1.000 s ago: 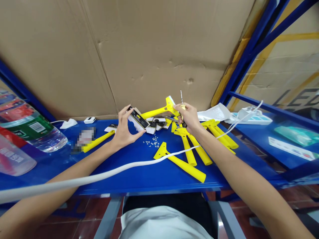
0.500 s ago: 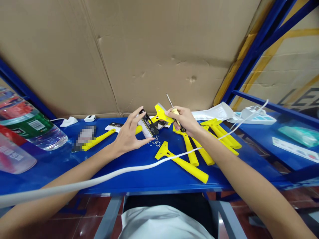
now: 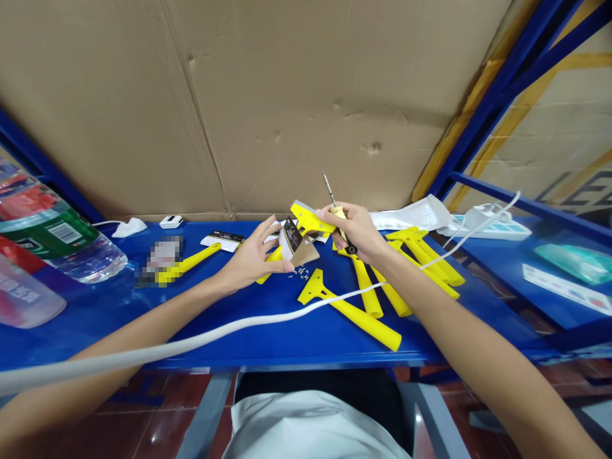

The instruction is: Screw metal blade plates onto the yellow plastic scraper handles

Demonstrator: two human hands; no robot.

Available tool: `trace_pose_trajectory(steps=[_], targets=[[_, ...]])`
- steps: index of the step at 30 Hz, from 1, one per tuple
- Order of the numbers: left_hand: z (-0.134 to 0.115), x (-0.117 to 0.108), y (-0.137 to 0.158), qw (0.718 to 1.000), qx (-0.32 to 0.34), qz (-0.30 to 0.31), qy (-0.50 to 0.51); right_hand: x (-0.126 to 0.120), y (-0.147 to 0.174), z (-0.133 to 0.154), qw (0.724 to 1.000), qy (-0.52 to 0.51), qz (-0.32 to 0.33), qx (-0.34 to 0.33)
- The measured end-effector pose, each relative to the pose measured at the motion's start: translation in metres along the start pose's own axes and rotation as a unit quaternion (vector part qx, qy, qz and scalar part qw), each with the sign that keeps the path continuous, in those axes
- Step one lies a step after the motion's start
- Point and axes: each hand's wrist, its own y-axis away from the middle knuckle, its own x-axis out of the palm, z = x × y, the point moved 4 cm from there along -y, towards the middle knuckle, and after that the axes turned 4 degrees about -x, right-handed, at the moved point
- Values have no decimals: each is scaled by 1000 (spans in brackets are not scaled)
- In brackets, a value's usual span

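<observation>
My left hand [image 3: 253, 255] grips a small black-and-yellow printed cardboard sleeve [image 3: 292, 237] between thumb and fingers; its brown inner side shows. The sleeve is right beside the yellow scraper head [image 3: 310, 218], which has a thin metal blade along its upper edge. My right hand [image 3: 357, 234] is closed on this scraper piece and also on a screwdriver [image 3: 329, 189], whose shaft points up. Small nuts and screws [image 3: 302, 273] lie on the blue table below. Nearer to me rests a loose yellow scraper handle [image 3: 358, 319].
More yellow scraper handles [image 3: 433, 258] lie to the right. A white cable [image 3: 239, 326] crosses the front of the view. Printed cards [image 3: 222, 241] and a large water bottle [image 3: 71, 236] are on the left. A power strip [image 3: 492, 224] sits at the back right.
My left hand has closed in on the cardboard sleeve, which has tilted and now shows its brown inside. In my right hand, the scraper head has turned and shifted slightly left.
</observation>
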Motion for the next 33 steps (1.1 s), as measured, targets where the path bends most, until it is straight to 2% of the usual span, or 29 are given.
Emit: trace_pose_trajectory(steps=[3,8,14,21,28,33], targets=[[-1,2,1,999,-14,13,27,2,1,3,1000,-13,-9,-16],[-7,5,5,998,5,2,67,5,4,11,999,-28,-7,-45],[-11,22,10,990,-73,16,124,7,6,9,999,-20,9,-42],[-23,21,14,983,-1,-64,174,10,7,1,998,9,58,-20],[-19,25,18,976,-82,-53,193,12,10,0,993,36,112,0],[-15,22,18,976,-120,-60,173,17,14,3,985,50,164,-20]])
